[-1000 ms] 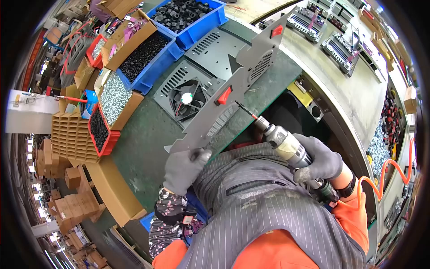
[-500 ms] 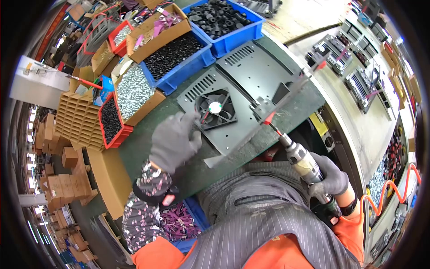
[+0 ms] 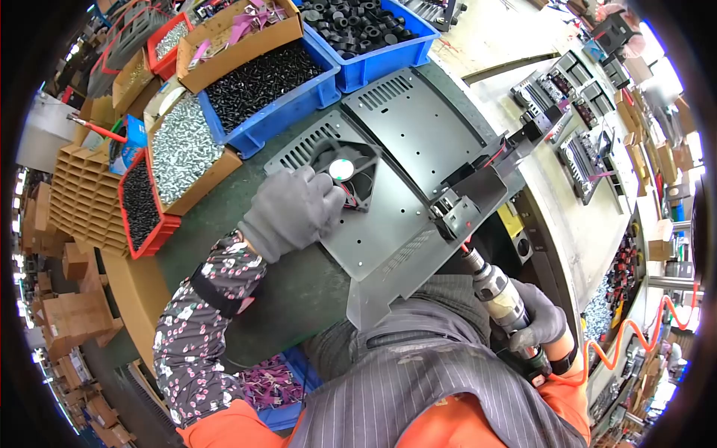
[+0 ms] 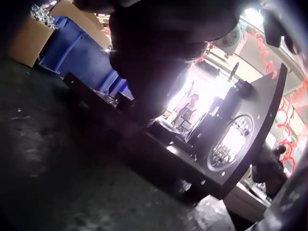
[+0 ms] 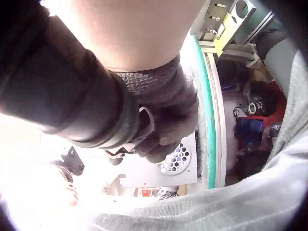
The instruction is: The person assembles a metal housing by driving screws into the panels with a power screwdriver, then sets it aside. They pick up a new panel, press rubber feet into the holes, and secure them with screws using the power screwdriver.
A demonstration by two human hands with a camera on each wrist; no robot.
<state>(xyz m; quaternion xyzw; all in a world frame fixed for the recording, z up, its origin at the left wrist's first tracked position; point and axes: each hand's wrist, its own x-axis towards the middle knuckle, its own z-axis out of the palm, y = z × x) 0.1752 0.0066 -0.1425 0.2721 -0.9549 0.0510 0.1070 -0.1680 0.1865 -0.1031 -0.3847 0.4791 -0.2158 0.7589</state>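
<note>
My gloved left hand [image 3: 295, 213] pinches the near-left edge of a black cooling fan [image 3: 362, 179], which has a white hub label. The fan sits over a dark slotted metal plate [image 3: 373, 235] on the bench. In my gloved right hand [image 3: 541, 317] is a power screwdriver [image 3: 497, 291], its bit pointing toward a bent metal panel [image 3: 407, 272]. That panel leans along the plate's near edge, with black switch-like parts [image 3: 452, 213] inside it. A round grille in the panel [image 4: 260, 120] shows in the left wrist view; honeycomb holes show in the right wrist view.
Blue bins of black screws [image 3: 261, 82] and black plastic parts [image 3: 358, 30] stand at the back. Silver screws [image 3: 190, 145] fill a carton beside a red bin [image 3: 146, 205]. An orange coiled hose [image 3: 635, 336] hangs at right. Purple pieces [image 3: 272, 384] lie in a low bin.
My left hand let go of the panel and moved up to the fan, now pinching its edge. The panel tipped down from upright against the plate; the screwdriver followed slightly lower.
</note>
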